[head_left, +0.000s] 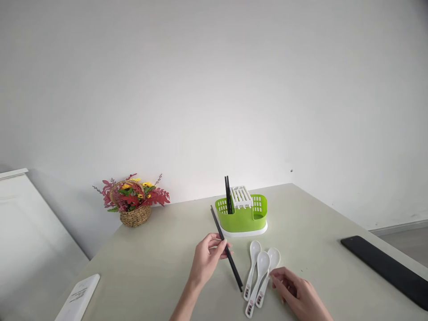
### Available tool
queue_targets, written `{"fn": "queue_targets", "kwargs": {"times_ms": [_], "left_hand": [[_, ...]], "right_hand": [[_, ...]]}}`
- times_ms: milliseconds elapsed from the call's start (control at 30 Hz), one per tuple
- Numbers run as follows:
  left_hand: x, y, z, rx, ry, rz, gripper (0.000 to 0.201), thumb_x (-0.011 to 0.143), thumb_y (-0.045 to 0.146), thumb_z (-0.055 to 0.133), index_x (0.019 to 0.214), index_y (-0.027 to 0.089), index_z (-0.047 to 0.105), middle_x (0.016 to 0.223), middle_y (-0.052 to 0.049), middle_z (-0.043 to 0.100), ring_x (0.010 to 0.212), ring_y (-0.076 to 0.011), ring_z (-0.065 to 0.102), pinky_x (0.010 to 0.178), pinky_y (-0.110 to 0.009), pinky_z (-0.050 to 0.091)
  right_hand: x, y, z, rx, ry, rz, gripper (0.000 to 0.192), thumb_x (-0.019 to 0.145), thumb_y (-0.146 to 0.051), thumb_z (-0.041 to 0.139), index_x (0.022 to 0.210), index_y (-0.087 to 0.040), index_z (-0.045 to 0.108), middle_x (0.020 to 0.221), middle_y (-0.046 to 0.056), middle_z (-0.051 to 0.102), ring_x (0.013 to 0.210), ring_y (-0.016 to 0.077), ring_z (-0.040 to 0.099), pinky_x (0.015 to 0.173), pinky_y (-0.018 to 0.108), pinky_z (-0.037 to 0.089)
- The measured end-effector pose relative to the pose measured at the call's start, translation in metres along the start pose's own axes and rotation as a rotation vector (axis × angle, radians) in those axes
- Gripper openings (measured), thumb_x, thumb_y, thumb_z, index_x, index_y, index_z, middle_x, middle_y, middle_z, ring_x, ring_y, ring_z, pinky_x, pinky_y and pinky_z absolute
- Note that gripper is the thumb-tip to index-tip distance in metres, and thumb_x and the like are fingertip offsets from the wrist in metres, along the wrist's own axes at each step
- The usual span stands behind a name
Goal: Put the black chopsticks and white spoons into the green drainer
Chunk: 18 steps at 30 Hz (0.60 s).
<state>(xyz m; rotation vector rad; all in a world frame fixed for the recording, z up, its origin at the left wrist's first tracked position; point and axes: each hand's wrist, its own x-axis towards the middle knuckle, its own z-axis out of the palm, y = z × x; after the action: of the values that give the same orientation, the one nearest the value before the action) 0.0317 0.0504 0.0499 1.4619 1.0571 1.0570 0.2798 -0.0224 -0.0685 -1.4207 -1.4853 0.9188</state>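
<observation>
Pinched between the left hand's (207, 257) fingers was a pair of black chopsticks (226, 248), slanting toward the green caddy (242, 217). Loosely curled, the right hand (296, 292) touched the handle of one of three white spoons (261, 273) beside them.

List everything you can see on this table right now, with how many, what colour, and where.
Cutlery holder: one, green on a white base, table centre, far side.
Chopsticks in the holder: black, upright in its left compartment.
Held chopsticks: black, in the left hand.
Spoons: three, white, lying in front of the holder.
Flower basket: one, wicker, red and yellow flowers, far left.
Black pad: one, right edge.
White booklet: one, near left corner.
Left hand: fingers gripping the chopsticks.
Right hand: resting by the spoon handles.
</observation>
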Motion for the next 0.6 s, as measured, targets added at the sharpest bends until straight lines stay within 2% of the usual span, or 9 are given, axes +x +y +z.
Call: {"fn": "queue_targets", "kwargs": {"times_ms": [67, 167, 300, 467, 600], "left_hand": [[0.001, -0.017, 0.004, -0.226, 0.087, -0.078, 0.041, 0.077, 0.047, 0.084, 0.097, 0.016, 0.066, 0.101, -0.011, 0.08, 0.083, -0.0256, 0.079, 0.084, -0.039, 0.065], [0.0, -0.046, 0.012, -0.477, 0.205, -0.189, 0.04, 0.069, 0.037, 0.093, 0.094, 0.015, 0.071, 0.102, -0.012, 0.08, 0.09, -0.0276, 0.079, 0.089, -0.038, 0.065], [-0.004, -0.073, 0.025, -0.639, 0.302, -0.248, 0.029, 0.072, 0.025, 0.091, 0.093, 0.013, 0.075, 0.106, -0.013, 0.08, 0.097, -0.0273, 0.078, 0.09, -0.033, 0.065], [-0.01, -0.081, 0.037, -0.669, 0.303, -0.209, 0.032, 0.071, 0.029, 0.093, 0.093, 0.014, 0.076, 0.104, -0.012, 0.08, 0.099, -0.0288, 0.078, 0.083, -0.03, 0.066], [-0.014, -0.079, 0.041, -0.65, 0.304, -0.196, 0.038, 0.066, 0.034, 0.095, 0.091, 0.014, 0.075, 0.1, -0.012, 0.081, 0.096, -0.0293, 0.078, 0.087, -0.034, 0.066]], "right_hand": [[0.0, 0.0, 0.001, 0.012, -0.003, -0.002, 0.048, 0.09, -0.068, 0.049, 0.093, -0.023, 0.067, 0.076, -0.001, 0.067, 0.061, 0.0132, 0.053, 0.06, 0.024, 0.043], [-0.001, -0.004, 0.002, 0.027, -0.006, 0.004, 0.051, 0.09, -0.07, 0.048, 0.094, -0.023, 0.068, 0.071, -0.002, 0.064, 0.061, 0.0136, 0.052, 0.06, 0.024, 0.041], [-0.003, -0.011, 0.0, 0.02, -0.106, -0.021, 0.056, 0.09, -0.071, 0.047, 0.098, -0.021, 0.071, 0.065, -0.002, 0.059, 0.061, 0.0136, 0.049, 0.059, 0.025, 0.039], [-0.005, -0.019, -0.003, -0.002, -0.179, -0.033, 0.057, 0.092, -0.069, 0.046, 0.099, -0.02, 0.073, 0.065, -0.002, 0.059, 0.063, 0.0138, 0.048, 0.062, 0.025, 0.038], [-0.006, -0.02, -0.001, 0.007, -0.179, -0.04, 0.053, 0.091, -0.067, 0.05, 0.092, -0.02, 0.074, 0.063, -0.002, 0.058, 0.062, 0.0132, 0.045, 0.061, 0.025, 0.037]]}}
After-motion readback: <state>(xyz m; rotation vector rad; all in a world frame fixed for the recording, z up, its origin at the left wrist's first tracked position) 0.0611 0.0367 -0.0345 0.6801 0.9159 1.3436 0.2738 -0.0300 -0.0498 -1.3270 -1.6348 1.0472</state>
